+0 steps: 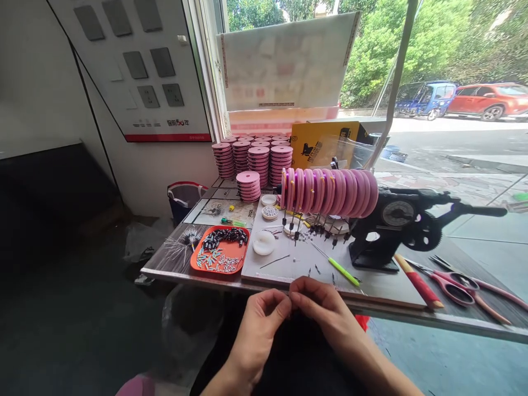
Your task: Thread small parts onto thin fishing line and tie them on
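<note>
My left hand [262, 316] and my right hand [324, 311] meet just in front of the table's near edge, fingertips pinched together on something too small to make out. Beyond them on the white work board [371, 283] lie a green-handled tool [340, 268], thin needles and small black weights. A row of pink spools [328, 190] sits on the shaft of a black hand-crank winder [396, 225]. An orange tray [220, 250] with black and coloured small parts stands to the left.
Stacks of pink spools [251, 159] stand at the back by the window, beside a yellow box [319, 143]. Pink scissors [457, 286] and a red-handled tool [418, 283] lie at the right. A small bin [185, 198] sits left of the table.
</note>
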`<state>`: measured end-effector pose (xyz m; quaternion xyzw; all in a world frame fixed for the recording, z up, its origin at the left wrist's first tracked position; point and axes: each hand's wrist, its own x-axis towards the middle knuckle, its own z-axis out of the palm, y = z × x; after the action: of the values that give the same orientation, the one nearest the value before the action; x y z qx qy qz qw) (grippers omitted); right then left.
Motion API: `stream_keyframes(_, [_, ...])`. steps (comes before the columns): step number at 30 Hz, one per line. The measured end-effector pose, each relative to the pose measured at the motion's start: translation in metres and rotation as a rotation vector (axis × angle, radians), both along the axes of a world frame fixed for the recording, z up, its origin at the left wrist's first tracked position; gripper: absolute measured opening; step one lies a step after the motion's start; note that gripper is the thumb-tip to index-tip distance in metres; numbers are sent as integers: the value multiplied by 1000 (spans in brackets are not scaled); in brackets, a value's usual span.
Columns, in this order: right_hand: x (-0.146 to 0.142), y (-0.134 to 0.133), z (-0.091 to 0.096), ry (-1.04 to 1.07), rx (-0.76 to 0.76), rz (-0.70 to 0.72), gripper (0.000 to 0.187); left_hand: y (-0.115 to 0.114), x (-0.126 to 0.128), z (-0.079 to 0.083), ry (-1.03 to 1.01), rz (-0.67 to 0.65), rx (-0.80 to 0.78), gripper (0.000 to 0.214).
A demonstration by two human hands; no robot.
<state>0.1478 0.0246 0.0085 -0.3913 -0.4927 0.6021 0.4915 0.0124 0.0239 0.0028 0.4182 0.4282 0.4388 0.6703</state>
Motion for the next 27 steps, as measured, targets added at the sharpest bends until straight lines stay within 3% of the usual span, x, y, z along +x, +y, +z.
stream_keyframes(4, [1, 0, -4, 29, -46, -21, 27, 4, -2, 2, 45, 17, -15, 25])
stream_keyframes(10, [5, 4, 2, -50, 53, -52, 29, 7, -4, 15, 85, -52, 106, 23])
stream_keyframes(18, [4, 5, 10, -40, 37, -55, 28, 10, -1, 14, 56, -22, 25, 22])
stream_keyframes(27, [-3, 5, -8, 334, -288, 40, 28, 7, 2, 3, -273, -46, -116, 21])
